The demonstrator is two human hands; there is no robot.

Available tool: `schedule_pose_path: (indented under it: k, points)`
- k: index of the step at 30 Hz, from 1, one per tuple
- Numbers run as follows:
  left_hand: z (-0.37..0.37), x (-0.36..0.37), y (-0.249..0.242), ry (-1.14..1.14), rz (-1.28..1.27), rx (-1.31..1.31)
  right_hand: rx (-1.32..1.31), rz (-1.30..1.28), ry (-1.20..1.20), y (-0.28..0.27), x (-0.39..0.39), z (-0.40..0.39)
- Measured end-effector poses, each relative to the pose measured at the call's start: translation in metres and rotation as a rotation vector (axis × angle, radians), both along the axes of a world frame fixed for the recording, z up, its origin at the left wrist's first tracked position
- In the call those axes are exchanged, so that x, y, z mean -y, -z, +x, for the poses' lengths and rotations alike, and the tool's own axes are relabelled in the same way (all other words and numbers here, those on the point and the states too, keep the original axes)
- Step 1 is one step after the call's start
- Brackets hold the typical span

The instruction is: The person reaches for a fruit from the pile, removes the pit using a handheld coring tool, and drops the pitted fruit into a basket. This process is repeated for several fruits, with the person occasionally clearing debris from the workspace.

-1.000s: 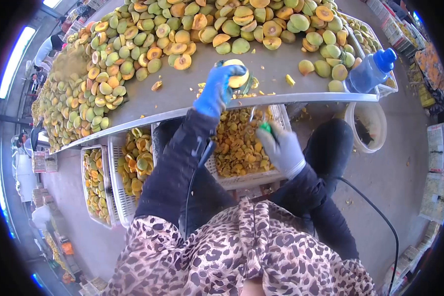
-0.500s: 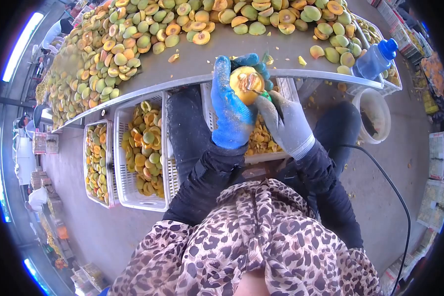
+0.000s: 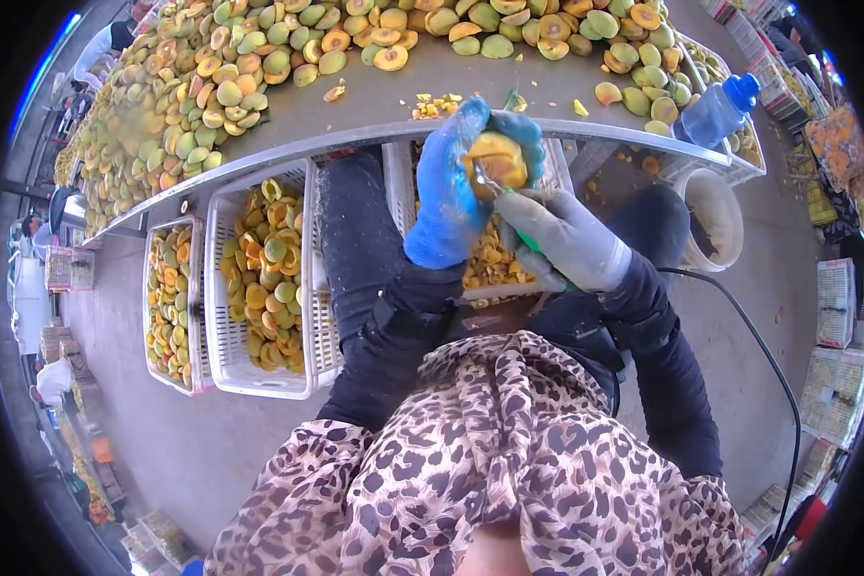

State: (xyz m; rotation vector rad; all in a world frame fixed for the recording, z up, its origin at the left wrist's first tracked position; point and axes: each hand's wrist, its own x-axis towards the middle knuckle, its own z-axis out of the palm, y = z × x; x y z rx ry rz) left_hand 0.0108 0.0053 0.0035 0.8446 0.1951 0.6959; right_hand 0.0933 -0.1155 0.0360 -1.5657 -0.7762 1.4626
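Note:
My left hand [image 3: 446, 202], in a blue glove, is closed around a yellow fruit piece [image 3: 504, 154], probably a peach half, above my lap at the table edge. My right hand [image 3: 586, 240], in a grey glove, grips a green-handled pitting tool [image 3: 529, 243]. The tool's curved metal end touches the fruit's brownish hollow. Just beyond my left hand, small yellow scraps [image 3: 436, 106] lie on the table [image 3: 374, 101]. Under my hands, between my knees, is a white crate [image 3: 398, 158] of yellow-orange scraps, partly hidden by my arms.
Many fruit halves [image 3: 202, 106] are heaped along the table's far side and left. Fruit-filled white crates [image 3: 259, 382] stand at left on the floor. A blue bottle [image 3: 715, 117] sits at the table's right edge above a white bucket [image 3: 737, 216]. A black cable [image 3: 758, 350] curves down the right.
The fruit has been turned in my left hand. My right hand has rotated, and the tool's metal end and more of its green handle now show. Yellow scraps behind my left hand have come into sight.

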Motion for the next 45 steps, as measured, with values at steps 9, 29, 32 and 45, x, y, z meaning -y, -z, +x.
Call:
schedule_pose_path:
  k: [9, 29, 32, 45]
  points:
    - [0.006, -0.013, 0.023, -0.032, 0.151, 0.072, -0.941, 0.01, -0.064, 0.025, 0.002, -0.009]
    - [-0.074, -0.012, 0.004, 0.025, 0.425, -0.369, 1.499, 0.645, -0.005, 0.025, -0.028, 0.006]
    - [-0.071, -0.003, -0.007, 0.053, 0.24, -0.475, 1.615, 0.619, -0.063, 0.025, -0.028, 0.005]
    - [-0.161, -0.111, 0.03, -0.938, 1.809, -1.285, 1.275, 0.004, 0.016, 0.125, -0.005, 0.036]
